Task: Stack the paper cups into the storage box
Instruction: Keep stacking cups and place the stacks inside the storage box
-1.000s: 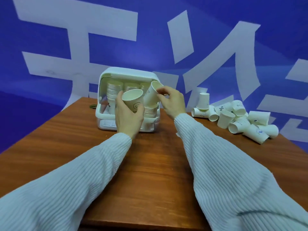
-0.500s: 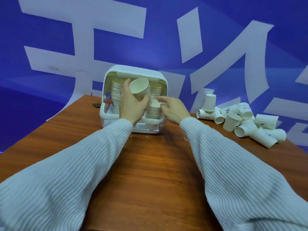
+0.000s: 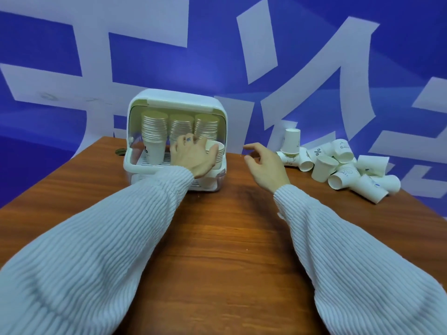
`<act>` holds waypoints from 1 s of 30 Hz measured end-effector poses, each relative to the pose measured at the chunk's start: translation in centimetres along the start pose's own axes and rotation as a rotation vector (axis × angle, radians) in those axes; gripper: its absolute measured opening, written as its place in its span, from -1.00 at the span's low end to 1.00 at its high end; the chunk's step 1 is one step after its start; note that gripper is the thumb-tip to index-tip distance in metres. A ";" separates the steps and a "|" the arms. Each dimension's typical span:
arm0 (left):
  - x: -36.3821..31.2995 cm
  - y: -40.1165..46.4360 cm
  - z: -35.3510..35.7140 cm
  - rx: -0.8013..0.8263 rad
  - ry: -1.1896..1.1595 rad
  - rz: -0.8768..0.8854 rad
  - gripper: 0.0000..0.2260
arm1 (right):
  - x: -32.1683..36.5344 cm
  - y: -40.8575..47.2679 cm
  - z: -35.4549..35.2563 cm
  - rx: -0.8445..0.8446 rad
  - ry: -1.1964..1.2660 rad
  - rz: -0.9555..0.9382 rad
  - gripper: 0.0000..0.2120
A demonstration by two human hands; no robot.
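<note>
A white storage box (image 3: 177, 99) stands open at the back of the wooden table, with three tall stacks of paper cups (image 3: 154, 131) inside. My left hand (image 3: 192, 155) reaches into the box's front and grips a paper cup (image 3: 215, 147) seated on a short stack at the front right. My right hand (image 3: 264, 165) hovers over the table just right of the box, fingers relaxed and holding nothing. A pile of loose paper cups (image 3: 338, 165) lies at the right of the table, one standing upside down on top.
The wooden table (image 3: 229, 238) runs from the box to the near edge between my two sleeved arms. A blue wall with large white shapes stands behind it. A small dark object (image 3: 119, 151) lies left of the box.
My left hand has lowered its cup onto the short front-right stack in the box. My right hand has let go of its cup there and drawn back to the right, toward the loose pile.
</note>
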State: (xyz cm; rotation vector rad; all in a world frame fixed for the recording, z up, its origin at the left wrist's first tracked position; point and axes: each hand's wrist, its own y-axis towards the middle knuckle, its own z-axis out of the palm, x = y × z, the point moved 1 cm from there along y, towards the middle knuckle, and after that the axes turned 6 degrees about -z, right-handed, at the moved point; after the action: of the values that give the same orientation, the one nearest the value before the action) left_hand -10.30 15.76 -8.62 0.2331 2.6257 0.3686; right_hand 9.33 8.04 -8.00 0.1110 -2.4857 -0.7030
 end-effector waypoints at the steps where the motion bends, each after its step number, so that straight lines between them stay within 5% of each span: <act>1: 0.0 -0.1 0.0 0.003 0.018 0.005 -0.44 | -0.4 -0.3 0.0 -0.003 0.009 0.014 -0.68; 8: -5.1 -3.2 1.4 -0.247 -0.163 0.250 -0.53 | -4.0 -2.6 -1.7 -0.039 0.081 0.108 -0.70; 18: -19.4 -10.4 13.0 0.124 -0.463 0.402 -0.56 | -14.9 -10.1 -9.7 -0.277 0.105 0.433 -0.74; 25: -26.6 -11.6 17.6 0.284 -0.570 0.388 -0.57 | -24.8 -12.8 -15.8 -0.520 -0.192 0.673 -0.70; 30: -28.2 -11.1 19.3 0.229 -0.632 0.418 -0.64 | -29.9 -10.2 -16.8 -0.465 -0.366 0.579 -0.49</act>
State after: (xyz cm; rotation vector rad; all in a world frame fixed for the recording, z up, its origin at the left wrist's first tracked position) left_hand 22.40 3.06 -16.13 0.8340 1.9755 0.0965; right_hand 42.82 -1.91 -15.76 -0.9406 -2.4088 -1.0754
